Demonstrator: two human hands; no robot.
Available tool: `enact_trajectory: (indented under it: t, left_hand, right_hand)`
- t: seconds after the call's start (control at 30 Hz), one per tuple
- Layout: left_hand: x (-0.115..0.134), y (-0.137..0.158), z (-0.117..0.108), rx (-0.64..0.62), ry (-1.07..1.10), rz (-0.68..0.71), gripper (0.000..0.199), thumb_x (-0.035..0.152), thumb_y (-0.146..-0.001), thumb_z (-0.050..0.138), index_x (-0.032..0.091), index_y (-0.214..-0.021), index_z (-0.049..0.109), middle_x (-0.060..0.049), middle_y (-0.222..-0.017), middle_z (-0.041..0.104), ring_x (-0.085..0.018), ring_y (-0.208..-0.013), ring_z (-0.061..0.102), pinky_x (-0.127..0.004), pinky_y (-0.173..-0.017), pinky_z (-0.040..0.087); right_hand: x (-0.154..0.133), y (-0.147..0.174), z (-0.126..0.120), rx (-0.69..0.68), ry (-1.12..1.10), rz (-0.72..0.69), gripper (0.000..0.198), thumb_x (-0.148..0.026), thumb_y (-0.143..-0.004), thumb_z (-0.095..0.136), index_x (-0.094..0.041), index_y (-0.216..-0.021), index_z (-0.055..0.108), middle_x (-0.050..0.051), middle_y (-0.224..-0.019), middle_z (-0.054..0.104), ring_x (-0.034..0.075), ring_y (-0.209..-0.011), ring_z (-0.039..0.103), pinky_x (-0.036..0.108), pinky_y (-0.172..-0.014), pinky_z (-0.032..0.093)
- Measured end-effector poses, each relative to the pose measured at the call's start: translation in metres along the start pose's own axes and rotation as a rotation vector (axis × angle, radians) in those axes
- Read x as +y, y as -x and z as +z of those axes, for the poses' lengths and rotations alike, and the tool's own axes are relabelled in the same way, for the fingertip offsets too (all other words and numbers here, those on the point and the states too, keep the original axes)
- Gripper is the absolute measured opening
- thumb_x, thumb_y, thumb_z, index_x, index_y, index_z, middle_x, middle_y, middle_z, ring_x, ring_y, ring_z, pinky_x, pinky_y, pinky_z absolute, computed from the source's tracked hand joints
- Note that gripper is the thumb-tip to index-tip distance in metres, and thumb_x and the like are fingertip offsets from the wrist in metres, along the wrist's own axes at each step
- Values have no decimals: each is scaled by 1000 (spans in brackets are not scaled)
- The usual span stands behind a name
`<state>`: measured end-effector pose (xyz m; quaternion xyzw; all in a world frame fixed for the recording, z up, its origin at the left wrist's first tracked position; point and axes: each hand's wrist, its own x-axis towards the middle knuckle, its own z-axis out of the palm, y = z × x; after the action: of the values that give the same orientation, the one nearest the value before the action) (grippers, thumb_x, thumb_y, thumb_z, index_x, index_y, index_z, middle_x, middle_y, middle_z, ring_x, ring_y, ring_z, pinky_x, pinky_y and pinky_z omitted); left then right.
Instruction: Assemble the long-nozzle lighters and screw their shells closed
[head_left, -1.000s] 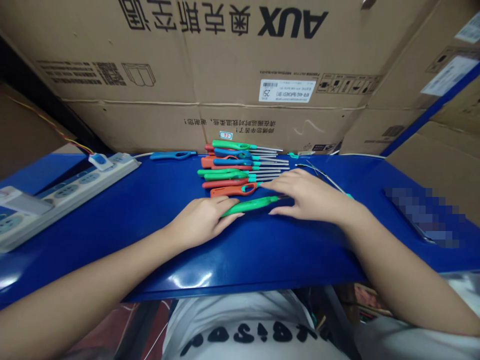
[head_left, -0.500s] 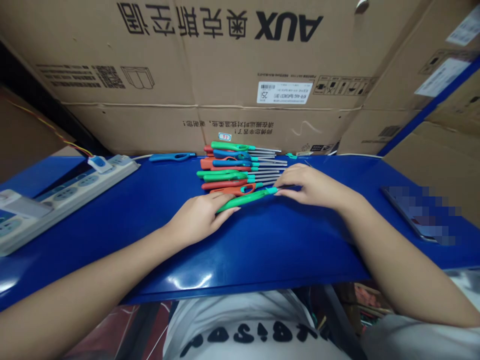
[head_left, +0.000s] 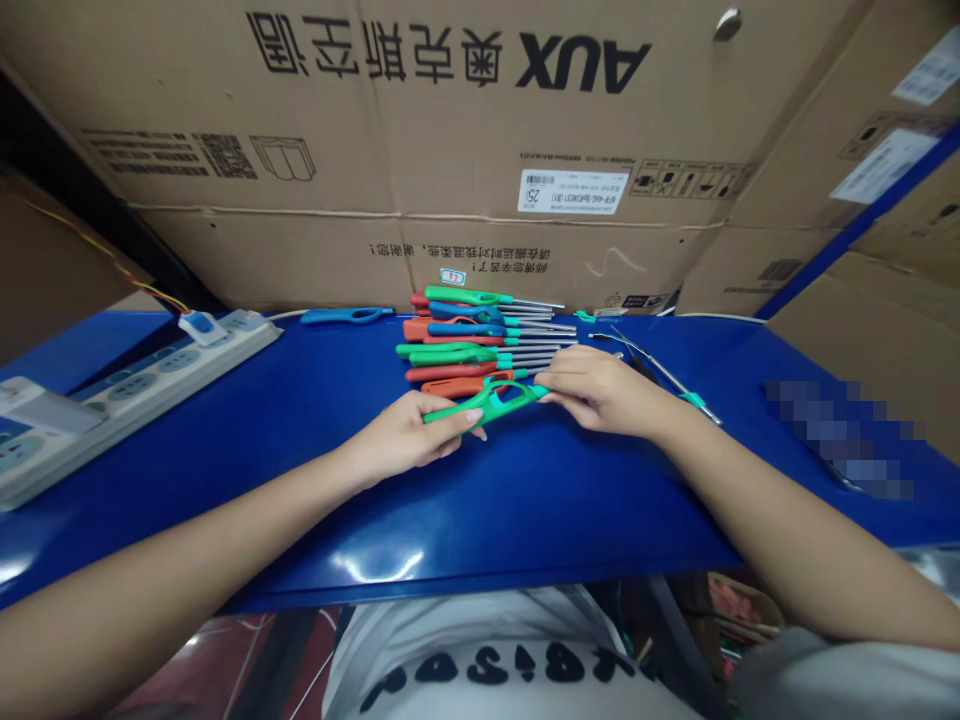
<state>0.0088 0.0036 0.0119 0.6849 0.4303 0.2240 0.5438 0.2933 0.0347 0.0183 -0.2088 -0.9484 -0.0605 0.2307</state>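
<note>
A green long-neck lighter (head_left: pixel 487 403) is held between my two hands, over the front of a pile of lighters. My left hand (head_left: pixel 416 435) is closed round the rear of its handle, thumb on top. My right hand (head_left: pixel 600 390) pinches its front end by the teal collar, and the fingers hide most of the metal tube. Behind them lie several red, orange, blue and green lighters (head_left: pixel 454 355), tubes pointing right. Beyond my right wrist rests a loose metal tube (head_left: pixel 675 383) with a teal collar and thin wire.
A blue lighter handle (head_left: pixel 346 315) lies at the back left, beside a white power strip (head_left: pixel 187 365). Small teal pieces (head_left: pixel 585 317) lie near the cardboard wall (head_left: pixel 450 180). A pixelated dark object (head_left: pixel 832 430) is on the blue table (head_left: pixel 525 520) at right.
The green lighter has turned so its trigger opening shows, with my left thumb now on top. My right hand has come slightly lower, and the loose tube beyond it is now visible.
</note>
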Motion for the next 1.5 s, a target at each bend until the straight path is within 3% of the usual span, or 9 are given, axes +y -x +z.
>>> enact_trajectory:
  t: [0.5, 0.57, 0.67, 0.77, 0.83, 1.07, 1.27, 1.37, 1.5]
  left_hand:
    - [-8, -5, -7, -176, 352, -137, 52, 60, -79, 74, 10, -88, 72, 8, -53, 32, -3, -42, 21, -18, -39, 12]
    - [-8, -6, -8, -164, 245, -101, 53, 63, -82, 69, 10, -90, 72, 7, -54, 35, -4, -41, 23, -19, -39, 14]
    - [-6, -4, -6, -86, -161, 74, 49, 60, -91, 58, 12, -88, 72, 2, -59, 49, -9, -47, 40, -21, -44, 29]
    - [-3, 1, 0, -20, -634, 262, 41, 51, -99, 50, 16, -93, 69, -5, -81, 67, -17, -70, 62, -26, -63, 45]
    - [-2, 4, 3, -12, -802, 289, 38, 49, -102, 45, 18, -105, 67, -7, -97, 72, -22, -85, 68, -30, -73, 49]
    - [-7, 9, 14, 8, -1012, 222, 40, 48, -106, 36, 19, -117, 62, -9, -107, 73, -30, -97, 72, -38, -81, 55]
    - [-2, 13, 21, 52, -1122, 279, 39, 44, -106, 33, 20, -125, 56, -10, -113, 67, -28, -88, 71, -39, -74, 56]
    - [-4, 12, 19, 69, -1118, 324, 37, 43, -105, 37, 19, -126, 55, -10, -114, 63, -27, -89, 70, -38, -75, 57]
    - [-9, 11, 15, 107, -1076, 335, 39, 42, -102, 45, 19, -132, 52, -12, -121, 60, -28, -96, 68, -38, -79, 57]
  right_hand:
    - [-9, -3, -1, 43, 11, -31, 23, -19, -100, 47, -10, -98, 68, 12, -79, 65, 22, -78, 55, 34, -74, 47]
    - [-11, -3, -1, -13, 29, -15, 25, -20, -100, 46, -10, -98, 69, 12, -79, 66, 22, -78, 55, 33, -74, 45]
    - [-14, -4, 0, -209, 77, 43, 27, -22, -101, 48, -12, -92, 70, 11, -77, 66, 21, -75, 55, 33, -72, 41]
    - [-16, -7, 0, -382, 48, 121, 24, -28, -98, 56, -13, -85, 70, 9, -77, 68, 21, -75, 57, 32, -71, 39]
    - [-16, -8, 1, -410, -5, 158, 24, -31, -97, 58, -14, -86, 71, 9, -81, 71, 21, -78, 59, 32, -72, 40]
    - [-12, -6, 5, -430, -159, 206, 27, -36, -99, 57, -15, -90, 72, 10, -87, 73, 21, -83, 63, 30, -76, 43]
    - [-1, 0, -11, -468, -223, 354, 33, -50, -92, 65, -18, -93, 74, 7, -91, 72, 21, -87, 65, 30, -78, 45]
    - [8, 9, -23, -481, -98, 498, 36, -52, -88, 68, -19, -103, 71, 9, -105, 69, 23, -91, 65, 30, -75, 48]
    - [19, 19, -35, -516, 321, 856, 39, -50, -92, 58, -16, -110, 65, 17, -109, 66, 28, -88, 66, 34, -65, 47]
